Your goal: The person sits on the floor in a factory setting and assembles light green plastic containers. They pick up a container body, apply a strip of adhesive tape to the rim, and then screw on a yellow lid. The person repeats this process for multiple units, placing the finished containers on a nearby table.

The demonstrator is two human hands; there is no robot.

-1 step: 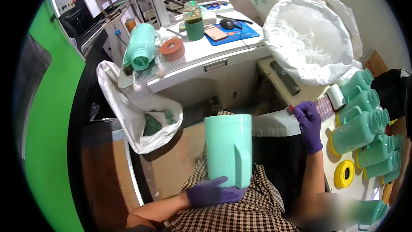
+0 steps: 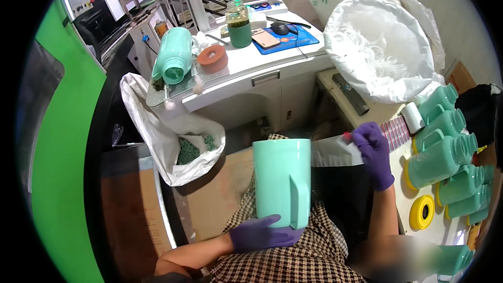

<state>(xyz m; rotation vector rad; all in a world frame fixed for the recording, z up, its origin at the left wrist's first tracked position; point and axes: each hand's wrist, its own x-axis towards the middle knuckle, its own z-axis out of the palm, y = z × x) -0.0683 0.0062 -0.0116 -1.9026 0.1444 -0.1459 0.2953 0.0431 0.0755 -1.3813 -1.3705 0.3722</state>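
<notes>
My left hand point(image 2: 263, 234), in a purple glove, supports a mint-green jug point(image 2: 277, 178) in front of my lap. Its fingers lie against the jug's lower end, below the handle point(image 2: 299, 203); the end nearest me is partly hidden by the hand. Off to the right, my right hand point(image 2: 374, 151), also purple-gloved, has its fingers closed. A small red piece point(image 2: 347, 136) shows at its fingertips, too small to make out fully. Beside that hand lies a sheet of pinkish-red labels point(image 2: 396, 132). A pale translucent sheet point(image 2: 335, 152) stretches between jug and hand.
Several mint-green jugs point(image 2: 437, 158), a yellow ring-shaped part point(image 2: 422, 212) and a white cylinder point(image 2: 413, 118) are on the right-hand table. A white sack point(image 2: 157, 149) with green scraps stands left. Ahead are a white desk point(image 2: 238, 67), brown tape point(image 2: 212, 58) and a bag of white rings point(image 2: 378, 52).
My right hand has shifted slightly left, away from the label sheet, with the small red piece at its fingertips. The left hand keeps its hold on the jug.
</notes>
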